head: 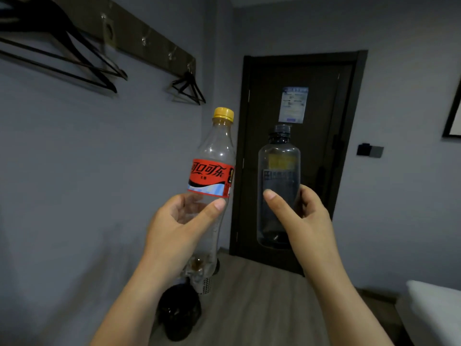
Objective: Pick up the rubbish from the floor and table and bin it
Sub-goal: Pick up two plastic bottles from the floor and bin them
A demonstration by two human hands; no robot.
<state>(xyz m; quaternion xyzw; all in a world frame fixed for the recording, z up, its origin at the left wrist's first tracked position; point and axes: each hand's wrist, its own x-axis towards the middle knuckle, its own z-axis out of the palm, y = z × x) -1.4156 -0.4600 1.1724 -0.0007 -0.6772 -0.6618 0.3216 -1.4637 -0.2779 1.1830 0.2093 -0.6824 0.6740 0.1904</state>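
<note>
Pale wood-grain floor (pixel 262 295); on it a black-bagged bin (pixel 179 313) by the wall; white bed (pixel 434 305) at right

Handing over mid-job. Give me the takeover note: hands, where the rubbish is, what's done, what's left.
Left hand: grips the cola bottle below its red label; the bottle is upright, has its yellow cap on and is nearly empty.
Right hand: grips the dark tinted bottle, which is upright and capped.
Bin: what looks like a black-lined bin stands on the floor, below the left forearm.
Done: both bottles are in hand.
Left: drop both in the bin. No other rubbish is in view.
</note>
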